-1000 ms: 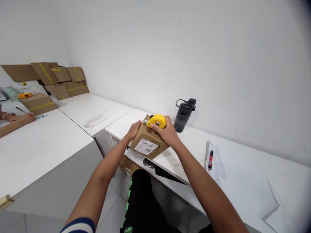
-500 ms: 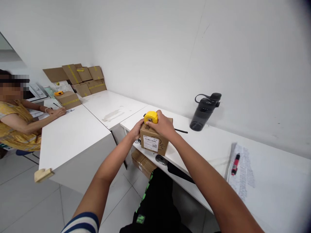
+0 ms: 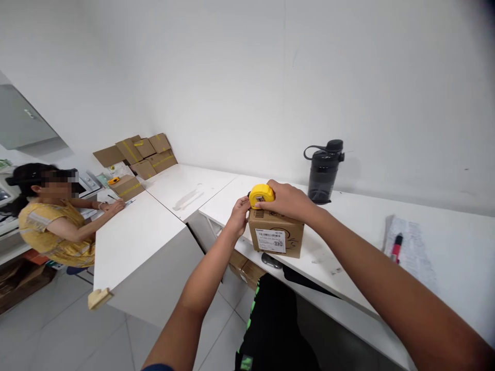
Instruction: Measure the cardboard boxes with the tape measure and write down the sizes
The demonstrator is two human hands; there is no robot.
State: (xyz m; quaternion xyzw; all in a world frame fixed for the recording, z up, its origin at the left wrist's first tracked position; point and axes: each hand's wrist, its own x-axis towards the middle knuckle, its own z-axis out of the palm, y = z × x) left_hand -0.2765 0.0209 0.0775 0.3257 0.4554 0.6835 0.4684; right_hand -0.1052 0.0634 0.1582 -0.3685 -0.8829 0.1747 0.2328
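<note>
A small cardboard box with a white label stands near the front edge of the white table. On its top left corner rests a yellow tape measure. My right hand is closed over the tape measure from the right. My left hand is closed against the box's left side just below the tape measure; whether it pinches the tape's end is hidden.
A dark water bottle stands behind the box by the wall. Papers with a red pen lie to the right. Another person sits at a left table near stacked cardboard boxes. More boxes sit under the table.
The view has swung left and back, so the seated person shows more fully. My hands stay on the box and tape measure, the left hand now higher, by the tape measure.
</note>
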